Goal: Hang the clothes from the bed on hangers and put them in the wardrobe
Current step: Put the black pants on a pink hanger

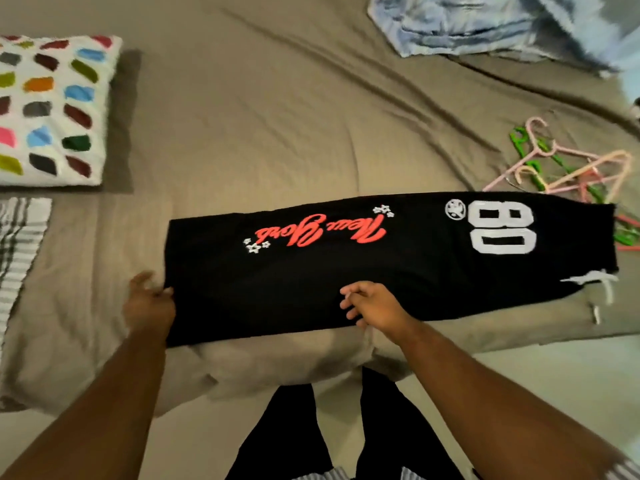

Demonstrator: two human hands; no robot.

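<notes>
1. Trousers [381, 271] of black cloth lie flat across the bed [277, 133], close to its near edge. They show red script, small white stars and a white "80" on the upper face, and a white drawstring [595, 282] trails from the right end.
2. We see the left hand [149, 303] at the trousers' left end with its thumb on the hem edge. We cannot tell whether it pinches the cloth.
3. The right hand [374, 308] sits over the near edge around the middle, fingers loosely curled, gripping nothing that we can make out.
4. Pink and green hangers [568, 168] lie in a tangle just beyond the right end.
5. Farther off we find a crumpled blue garment [467, 26] at the far right, a white pillow [52, 109] with coloured spots at the left, and a striped cloth [17, 254] below the pillow.
</notes>
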